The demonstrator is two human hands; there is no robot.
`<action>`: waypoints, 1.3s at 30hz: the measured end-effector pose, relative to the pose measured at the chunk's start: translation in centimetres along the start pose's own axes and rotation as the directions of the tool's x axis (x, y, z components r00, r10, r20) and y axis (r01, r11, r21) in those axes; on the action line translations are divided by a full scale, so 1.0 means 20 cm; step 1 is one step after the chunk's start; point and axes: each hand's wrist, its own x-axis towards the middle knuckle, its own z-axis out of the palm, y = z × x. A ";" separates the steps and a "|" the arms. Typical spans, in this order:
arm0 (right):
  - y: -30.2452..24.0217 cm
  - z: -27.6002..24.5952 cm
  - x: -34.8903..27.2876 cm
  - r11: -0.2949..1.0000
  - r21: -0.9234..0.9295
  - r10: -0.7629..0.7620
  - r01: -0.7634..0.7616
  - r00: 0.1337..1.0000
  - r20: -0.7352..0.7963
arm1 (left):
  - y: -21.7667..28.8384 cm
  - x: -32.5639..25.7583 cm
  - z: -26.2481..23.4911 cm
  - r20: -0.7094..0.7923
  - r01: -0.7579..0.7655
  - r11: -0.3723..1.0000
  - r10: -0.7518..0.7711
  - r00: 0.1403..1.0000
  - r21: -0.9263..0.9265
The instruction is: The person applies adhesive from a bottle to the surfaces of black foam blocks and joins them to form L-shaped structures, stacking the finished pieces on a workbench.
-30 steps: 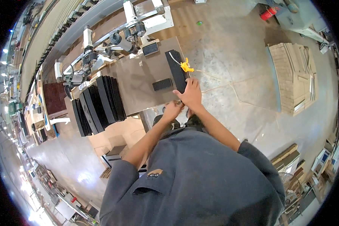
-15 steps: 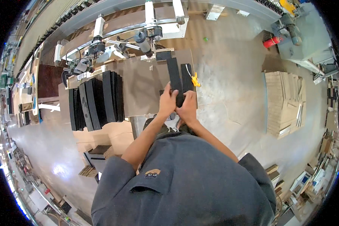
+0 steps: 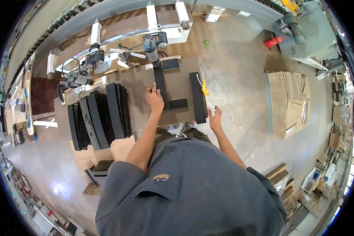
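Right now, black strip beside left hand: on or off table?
On: the black strip lies on the brown table, which shows along both sides. Contact with the left hand: cannot tell.

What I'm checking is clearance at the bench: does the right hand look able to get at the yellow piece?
Probably yes: the right hand looks empty and is just right of the black strips. The yellow piece sits at their right edge, and nothing visible stands between.
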 end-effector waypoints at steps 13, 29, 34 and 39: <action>0.09 0.13 0.01 0.868 0.198 0.310 -0.455 0.810 0.498 | -0.18 -0.23 -0.26 0.381 -0.215 0.965 0.256 0.889 -0.148; -0.92 -0.57 -0.02 0.791 0.609 -0.283 -0.055 0.850 0.444 | -0.22 -0.28 -0.23 0.307 -0.376 0.925 0.344 0.887 0.049; -1.88 -1.04 -0.26 0.167 0.983 -0.967 -0.071 0.181 0.177 | -0.17 -0.26 -0.21 0.310 -0.425 0.903 0.386 0.869 0.068; -2.25 -1.07 -0.40 0.029 0.979 -0.902 -0.204 -0.428 -0.062 | -0.27 -0.34 -0.21 0.394 -0.306 0.952 0.273 0.878 0.024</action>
